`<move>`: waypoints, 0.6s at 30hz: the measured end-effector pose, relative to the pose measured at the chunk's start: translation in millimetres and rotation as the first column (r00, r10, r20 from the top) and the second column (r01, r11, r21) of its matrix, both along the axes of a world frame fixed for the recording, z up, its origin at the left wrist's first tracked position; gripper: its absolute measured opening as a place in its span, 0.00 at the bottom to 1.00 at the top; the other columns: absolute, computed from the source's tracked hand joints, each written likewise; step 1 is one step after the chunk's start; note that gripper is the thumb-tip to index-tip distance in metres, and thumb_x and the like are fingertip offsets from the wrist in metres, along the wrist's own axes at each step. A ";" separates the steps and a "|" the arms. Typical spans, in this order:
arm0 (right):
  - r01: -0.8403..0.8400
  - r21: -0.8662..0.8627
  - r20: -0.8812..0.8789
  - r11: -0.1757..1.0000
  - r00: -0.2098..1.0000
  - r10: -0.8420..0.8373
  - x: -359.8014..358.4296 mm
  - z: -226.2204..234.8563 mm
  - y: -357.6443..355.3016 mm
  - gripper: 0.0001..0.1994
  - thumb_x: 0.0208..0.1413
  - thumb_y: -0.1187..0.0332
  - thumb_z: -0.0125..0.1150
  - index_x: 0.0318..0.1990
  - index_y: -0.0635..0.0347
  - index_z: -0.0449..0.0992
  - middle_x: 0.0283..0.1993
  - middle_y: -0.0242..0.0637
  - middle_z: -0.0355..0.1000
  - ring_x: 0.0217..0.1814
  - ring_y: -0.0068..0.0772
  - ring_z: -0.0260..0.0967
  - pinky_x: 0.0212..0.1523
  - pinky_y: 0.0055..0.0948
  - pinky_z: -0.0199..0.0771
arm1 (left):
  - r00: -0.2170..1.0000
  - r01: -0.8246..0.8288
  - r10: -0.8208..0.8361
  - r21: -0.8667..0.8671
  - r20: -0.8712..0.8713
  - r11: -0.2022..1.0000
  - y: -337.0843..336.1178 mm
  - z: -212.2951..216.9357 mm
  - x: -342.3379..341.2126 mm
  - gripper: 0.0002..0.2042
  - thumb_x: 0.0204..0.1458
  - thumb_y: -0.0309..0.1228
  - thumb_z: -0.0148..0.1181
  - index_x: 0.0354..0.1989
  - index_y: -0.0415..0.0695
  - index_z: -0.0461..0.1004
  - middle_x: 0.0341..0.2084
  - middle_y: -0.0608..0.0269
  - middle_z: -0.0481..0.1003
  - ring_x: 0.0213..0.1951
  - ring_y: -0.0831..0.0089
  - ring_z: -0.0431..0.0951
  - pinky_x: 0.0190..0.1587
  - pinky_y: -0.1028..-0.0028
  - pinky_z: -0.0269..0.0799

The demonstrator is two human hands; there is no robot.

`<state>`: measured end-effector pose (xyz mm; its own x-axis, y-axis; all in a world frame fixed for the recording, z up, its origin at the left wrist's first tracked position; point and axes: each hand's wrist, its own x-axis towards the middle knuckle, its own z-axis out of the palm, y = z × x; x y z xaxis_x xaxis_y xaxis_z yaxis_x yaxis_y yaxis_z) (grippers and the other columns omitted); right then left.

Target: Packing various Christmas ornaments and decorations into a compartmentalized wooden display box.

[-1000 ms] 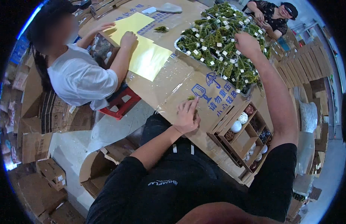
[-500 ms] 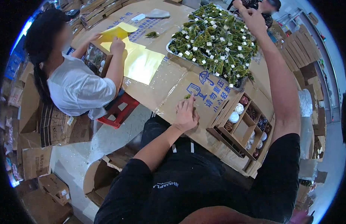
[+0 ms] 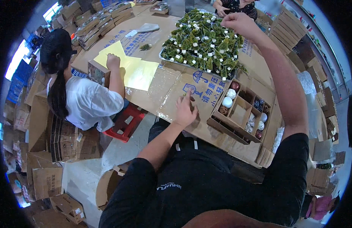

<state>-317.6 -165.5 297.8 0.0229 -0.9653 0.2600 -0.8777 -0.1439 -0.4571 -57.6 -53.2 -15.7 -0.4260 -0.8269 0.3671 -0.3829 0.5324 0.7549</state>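
My left hand (image 3: 186, 111) rests over the cardboard table top (image 3: 170, 93), its index finger stretched forward and the thumb apart. Whether a small green bit lies under that fingertip is too unclear to tell. Far forward on the right, my right hand (image 3: 238, 26) hovers above a heaped pile of green sprigs (image 3: 206, 45) with white cubes. Its fingers are pinched; what they hold is too small to make out, though one blurred sprig (image 3: 224, 45) is just below them. A divided cardboard box (image 3: 238, 113) of red, white and brown balls and cones sits to the right of my left hand.
To the left, a person in a white top (image 3: 90, 102) sits by yellow sheets (image 3: 140, 74) and another box (image 3: 97, 74). Across the table another person's hand (image 3: 221, 10) shows. A red stool (image 3: 126, 125) stands left; stacked cartons (image 3: 290, 26) line the right.
The whole view has shifted. My right hand has moved left over the pile. My left index finger now stretches out, where the fingers earlier held a small green bit.
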 end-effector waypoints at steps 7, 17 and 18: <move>-0.251 0.172 0.226 0.953 0.951 0.210 41.8 6.5 111.3 0.06 0.55 0.71 0.57 0.37 0.63 0.76 0.27 0.23 0.69 0.28 0.12 0.62 0.29 0.19 0.64 | 0.903 0.244 -0.180 0.120 -0.390 0.962 -35.8 157.2 -10.4 0.27 0.55 0.30 0.62 0.62 0.38 0.63 0.32 0.64 0.74 0.35 0.76 0.74 0.39 0.75 0.71; -0.138 -0.060 0.298 0.989 0.943 0.150 52.3 1.0 198.6 0.14 0.48 0.70 0.62 0.42 0.64 0.74 0.23 0.31 0.67 0.24 0.22 0.66 0.26 0.27 0.68 | 0.712 0.689 -0.471 0.393 -0.521 0.608 -14.5 258.8 -34.6 0.12 0.53 0.23 0.63 0.46 0.36 0.76 0.30 0.67 0.78 0.29 0.82 0.73 0.33 0.81 0.67; -0.099 -0.056 0.324 0.994 0.939 0.111 46.8 -2.8 202.0 0.15 0.48 0.69 0.62 0.44 0.64 0.74 0.23 0.31 0.68 0.24 0.23 0.68 0.26 0.27 0.70 | 0.703 0.706 -0.511 0.394 -0.495 0.589 -15.3 262.5 -36.9 0.12 0.53 0.23 0.63 0.46 0.36 0.76 0.31 0.66 0.78 0.29 0.82 0.73 0.33 0.81 0.67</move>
